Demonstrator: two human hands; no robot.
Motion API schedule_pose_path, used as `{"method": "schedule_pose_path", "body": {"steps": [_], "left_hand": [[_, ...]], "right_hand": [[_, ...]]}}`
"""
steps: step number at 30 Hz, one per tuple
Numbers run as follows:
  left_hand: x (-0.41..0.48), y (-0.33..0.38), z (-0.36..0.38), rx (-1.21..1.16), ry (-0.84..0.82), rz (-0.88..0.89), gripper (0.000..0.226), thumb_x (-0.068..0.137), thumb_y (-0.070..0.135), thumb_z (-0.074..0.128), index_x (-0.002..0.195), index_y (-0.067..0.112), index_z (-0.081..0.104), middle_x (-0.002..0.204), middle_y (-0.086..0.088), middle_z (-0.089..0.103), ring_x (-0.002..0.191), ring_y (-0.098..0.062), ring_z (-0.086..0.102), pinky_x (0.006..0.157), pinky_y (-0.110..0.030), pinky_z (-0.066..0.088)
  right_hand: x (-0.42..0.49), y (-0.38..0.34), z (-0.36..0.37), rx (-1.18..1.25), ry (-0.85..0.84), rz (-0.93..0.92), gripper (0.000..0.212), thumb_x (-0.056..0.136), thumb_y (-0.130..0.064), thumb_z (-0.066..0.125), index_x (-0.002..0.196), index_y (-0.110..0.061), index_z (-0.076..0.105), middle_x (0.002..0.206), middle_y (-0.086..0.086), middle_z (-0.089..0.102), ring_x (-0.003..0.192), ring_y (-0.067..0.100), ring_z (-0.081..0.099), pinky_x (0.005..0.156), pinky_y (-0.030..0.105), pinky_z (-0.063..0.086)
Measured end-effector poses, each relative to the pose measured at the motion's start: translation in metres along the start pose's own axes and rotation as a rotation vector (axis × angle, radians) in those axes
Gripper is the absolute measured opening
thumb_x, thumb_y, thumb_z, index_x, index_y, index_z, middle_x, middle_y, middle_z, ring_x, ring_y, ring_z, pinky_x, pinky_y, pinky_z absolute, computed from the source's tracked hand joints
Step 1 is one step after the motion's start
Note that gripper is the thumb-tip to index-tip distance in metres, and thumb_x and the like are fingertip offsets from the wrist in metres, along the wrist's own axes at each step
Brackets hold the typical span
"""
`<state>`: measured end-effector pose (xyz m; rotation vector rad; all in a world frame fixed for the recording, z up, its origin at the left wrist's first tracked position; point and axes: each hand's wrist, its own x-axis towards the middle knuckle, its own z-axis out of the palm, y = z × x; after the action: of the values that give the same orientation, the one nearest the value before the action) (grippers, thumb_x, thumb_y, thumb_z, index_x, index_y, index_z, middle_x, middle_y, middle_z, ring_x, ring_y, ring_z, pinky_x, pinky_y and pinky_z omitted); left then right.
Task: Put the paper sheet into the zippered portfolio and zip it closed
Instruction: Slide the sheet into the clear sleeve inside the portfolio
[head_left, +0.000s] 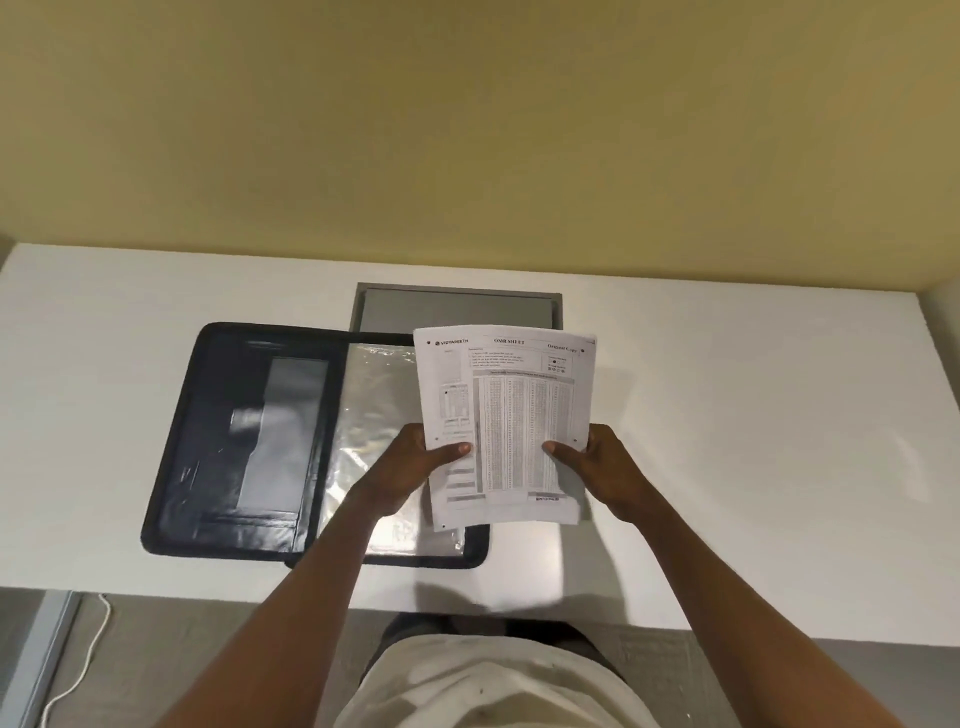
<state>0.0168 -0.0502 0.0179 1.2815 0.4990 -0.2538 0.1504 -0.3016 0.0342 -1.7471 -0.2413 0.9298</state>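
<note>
A printed paper sheet (511, 415) headed "OMR SHEET" is held up in the air above the white table, slightly curved. My left hand (415, 465) grips its lower left edge and my right hand (597, 467) grips its lower right edge, thumbs on the front. Under and left of the sheet, the black zippered portfolio (234, 441) lies open flat on the table. Its left half shows dark pockets. Its right half carries a clear plastic sleeve (369, 405), partly hidden by the sheet and my left hand.
The white table (753, 441) stands against a yellow wall. A grey metal cable flap (452, 309) is set into the table behind the portfolio. A white cord (83, 660) hangs to the floor at the lower left.
</note>
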Motion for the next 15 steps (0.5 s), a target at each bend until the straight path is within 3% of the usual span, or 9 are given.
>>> {"method": "schedule_pose_path", "body": {"steps": [8, 12, 15], "left_hand": [[0.025, 0.017, -0.106, 0.004, 0.229, -0.025, 0.028, 0.089, 0.004, 0.076, 0.116, 0.005, 0.075, 0.109, -0.016, 0.078, 0.097, -0.035, 0.076, 0.077, -0.038, 0.061], [0.068, 0.016, -0.153, 0.536, 0.465, 0.097, 0.018, 0.092, 0.007, 0.073, 0.107, 0.014, 0.079, 0.104, -0.005, 0.08, 0.095, -0.019, 0.075, 0.086, -0.034, 0.057], [0.098, 0.021, -0.178, 0.799, 0.521, 0.085, 0.022, 0.095, 0.012, 0.071, 0.116, 0.013, 0.076, 0.118, -0.007, 0.076, 0.107, -0.022, 0.072, 0.096, -0.034, 0.056]], "right_hand": [[0.041, -0.018, 0.035, 0.033, 0.096, 0.052, 0.03, 0.092, -0.019, 0.071, 0.121, -0.012, 0.071, 0.111, 0.0, 0.077, 0.101, 0.019, 0.074, 0.096, 0.043, 0.057], [0.058, -0.025, 0.04, 0.005, 0.168, 0.062, 0.018, 0.092, -0.02, 0.071, 0.107, -0.011, 0.075, 0.102, 0.003, 0.079, 0.091, 0.024, 0.076, 0.087, 0.046, 0.06], [0.072, -0.031, 0.046, -0.029, 0.226, 0.06, 0.016, 0.094, -0.023, 0.07, 0.101, -0.009, 0.076, 0.096, 0.005, 0.08, 0.086, 0.026, 0.076, 0.082, 0.047, 0.061]]}}
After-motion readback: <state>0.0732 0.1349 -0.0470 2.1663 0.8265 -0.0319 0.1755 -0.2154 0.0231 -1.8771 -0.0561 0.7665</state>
